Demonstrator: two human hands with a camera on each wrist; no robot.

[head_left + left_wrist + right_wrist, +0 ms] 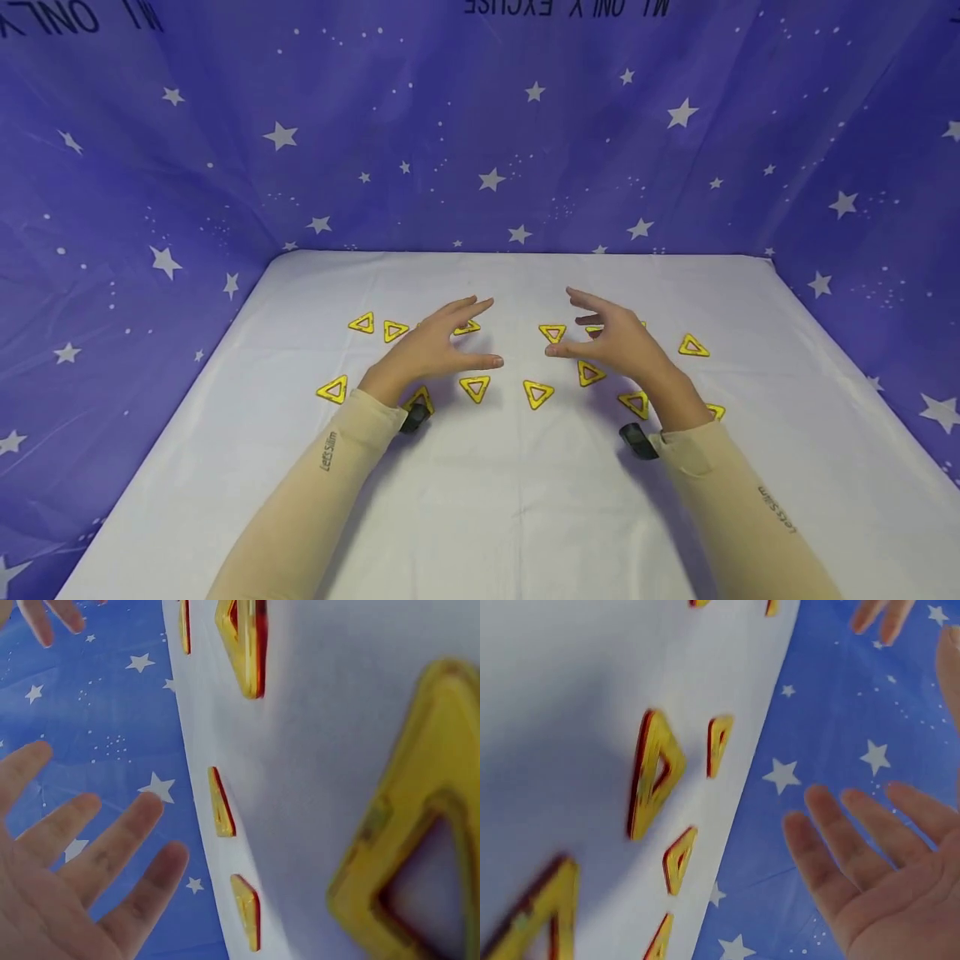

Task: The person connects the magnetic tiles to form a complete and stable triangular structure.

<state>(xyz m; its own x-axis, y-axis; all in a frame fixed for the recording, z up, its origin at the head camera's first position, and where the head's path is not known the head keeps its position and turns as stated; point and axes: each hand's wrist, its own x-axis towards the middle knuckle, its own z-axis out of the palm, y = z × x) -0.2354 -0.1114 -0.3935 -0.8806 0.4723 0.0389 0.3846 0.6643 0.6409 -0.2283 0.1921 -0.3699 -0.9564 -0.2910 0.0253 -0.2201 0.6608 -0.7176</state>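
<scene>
Yellow triangle point(552, 327), right of the head view's centre, lies off the right hand's point(621, 337) thumb tip point(554, 351) — farther from the left hand point(431, 346) — both empty, spread wide.

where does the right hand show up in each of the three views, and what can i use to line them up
Head: the right hand is right of centre, fingers pointing toward the other hand.
Left wrist: only part of it, fingers at the top left corner; the larger hand below is the left one.
Right wrist: large, at lower right.
Shared landmark: the blue star-printed backdrop.
</scene>
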